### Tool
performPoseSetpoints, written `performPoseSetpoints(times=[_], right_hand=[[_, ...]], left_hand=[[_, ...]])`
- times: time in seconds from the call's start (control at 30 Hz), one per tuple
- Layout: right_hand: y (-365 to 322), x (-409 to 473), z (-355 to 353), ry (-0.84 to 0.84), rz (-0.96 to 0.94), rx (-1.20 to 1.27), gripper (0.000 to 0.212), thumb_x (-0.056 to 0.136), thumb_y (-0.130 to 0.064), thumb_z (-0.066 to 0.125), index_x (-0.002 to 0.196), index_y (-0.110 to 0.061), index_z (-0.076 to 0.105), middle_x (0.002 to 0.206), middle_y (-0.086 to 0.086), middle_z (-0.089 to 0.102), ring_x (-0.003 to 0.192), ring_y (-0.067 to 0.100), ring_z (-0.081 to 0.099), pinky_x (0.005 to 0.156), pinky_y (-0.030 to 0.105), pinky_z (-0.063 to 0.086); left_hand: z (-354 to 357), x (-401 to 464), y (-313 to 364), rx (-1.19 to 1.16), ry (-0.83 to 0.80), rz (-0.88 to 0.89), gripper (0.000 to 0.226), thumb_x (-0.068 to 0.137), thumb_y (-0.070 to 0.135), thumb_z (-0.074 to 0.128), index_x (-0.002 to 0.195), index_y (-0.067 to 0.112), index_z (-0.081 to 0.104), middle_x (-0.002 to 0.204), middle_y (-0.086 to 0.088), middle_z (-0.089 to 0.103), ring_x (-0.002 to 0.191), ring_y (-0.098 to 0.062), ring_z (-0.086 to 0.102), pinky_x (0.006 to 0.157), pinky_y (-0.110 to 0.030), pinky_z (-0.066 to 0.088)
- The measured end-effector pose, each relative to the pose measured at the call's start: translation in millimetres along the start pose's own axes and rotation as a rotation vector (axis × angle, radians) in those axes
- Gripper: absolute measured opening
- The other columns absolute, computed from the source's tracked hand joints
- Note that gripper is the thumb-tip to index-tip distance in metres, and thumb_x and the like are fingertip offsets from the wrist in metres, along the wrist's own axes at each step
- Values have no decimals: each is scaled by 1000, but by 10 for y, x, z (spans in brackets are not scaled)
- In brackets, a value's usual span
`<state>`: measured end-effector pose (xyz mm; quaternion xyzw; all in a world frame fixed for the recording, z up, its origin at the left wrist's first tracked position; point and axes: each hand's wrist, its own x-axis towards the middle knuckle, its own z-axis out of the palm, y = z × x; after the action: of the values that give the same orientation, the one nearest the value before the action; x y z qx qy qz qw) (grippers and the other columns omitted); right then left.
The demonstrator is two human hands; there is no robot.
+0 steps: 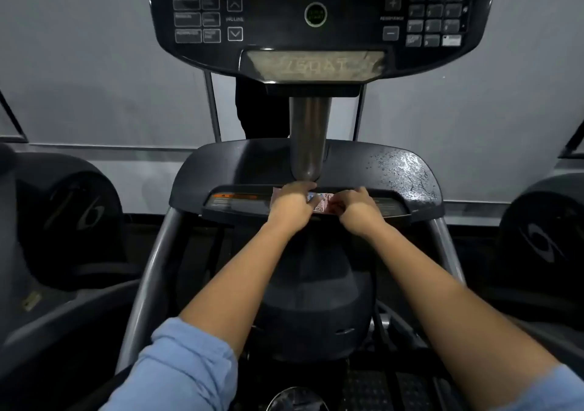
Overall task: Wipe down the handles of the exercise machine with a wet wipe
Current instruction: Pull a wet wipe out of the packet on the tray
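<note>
Trouble looms at twelve o'clock, where left hand (pixel 292 200) and right hand (pixel 357 205) both pinch the wipe packet (pixel 322 203) on the ledge (pixel 240 205): tugging could tear it or drop it.

Wall (pixel 94 63): plain grey, spans the far side, dull and unevenly lit.
Ledge (pixel 104 147): pale horizontal strip low on the wall.
Left neighbour machine (pixel 63 221): dark rounded housing, near left.
Right neighbour machine (pixel 543 230): matching dark housing, near right.
Floor (pixel 395 382): dark, possibly textured matting.
Light: dim, cool.
</note>
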<state>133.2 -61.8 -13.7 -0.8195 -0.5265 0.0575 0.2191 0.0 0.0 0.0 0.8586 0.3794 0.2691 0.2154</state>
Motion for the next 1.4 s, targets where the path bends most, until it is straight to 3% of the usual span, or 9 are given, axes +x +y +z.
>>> performPoseSetpoints(times=[0.13,0.27,0.43,0.7,0.83,1.0,1.2,1.33,1.4], right_hand=[[35,-39,-39,36,-13,-38,29,90,-26,54,117,-28,65,117,16,53,110,35,52,96,32,43],[8,-51,-111,19,-55,-151,27,93,-37,51,114,-30,66,117,13,61,115,31,45,92,34,37],[-14,-58,-175,19,-60,-186,28,92,-38,54,118,-32,64,118,8,64,118,29,42,92,33,34],[-63,-69,-226,-11,-32,-198,28,94,-37,52,118,-32,64,119,7,62,120,28,38,95,34,30],[-82,-71,-233,-12,-34,-217,28,91,-40,56,115,-31,67,116,7,63,119,28,39,95,33,30],[-90,-13,-230,-19,-11,-282,34,89,-47,56,116,-29,66,119,5,62,122,26,37,99,34,28],[-90,51,-201,-34,3,-325,38,90,-46,55,121,-25,62,123,5,60,123,25,36,99,34,29],[-109,78,-183,-15,-6,-360,33,91,-40,53,119,-25,63,121,6,61,122,26,37,98,35,29],[-116,78,-170,-8,-3,-364,33,91,-39,54,118,-24,63,119,6,62,122,26,37,98,35,30]], left_hand=[[51,87,35,244,-11,-20,40,90,42,53,121,18,60,124,-6,61,121,-25,49,98,-36,36],[120,127,92,454,20,27,42,86,54,52,101,18,68,106,-5,66,108,-25,54,79,-33,37],[169,177,149,569,33,28,44,87,54,51,97,14,66,103,-6,64,104,-25,55,70,-31,35],[117,105,349,741,-55,155,26,97,18,41,96,5,64,101,-12,68,94,-31,63,68,-32,37],[124,107,370,773,-49,135,21,93,5,43,96,4,64,101,-13,68,94,-33,64,70,-33,39],[55,144,298,557,-9,-38,24,95,15,42,99,5,64,103,-15,67,96,-35,63,72,-33,44],[-267,177,-72,-3,117,-301,22,94,23,48,97,8,64,99,-14,69,90,-31,65,82,-40,54],[-379,119,-249,-205,141,-315,12,92,18,52,93,13,63,94,-9,67,89,-27,65,76,-37,55],[-370,74,-270,-256,153,-323,8,91,17,51,88,16,59,91,-9,66,88,-29,65,77,-42,57]])
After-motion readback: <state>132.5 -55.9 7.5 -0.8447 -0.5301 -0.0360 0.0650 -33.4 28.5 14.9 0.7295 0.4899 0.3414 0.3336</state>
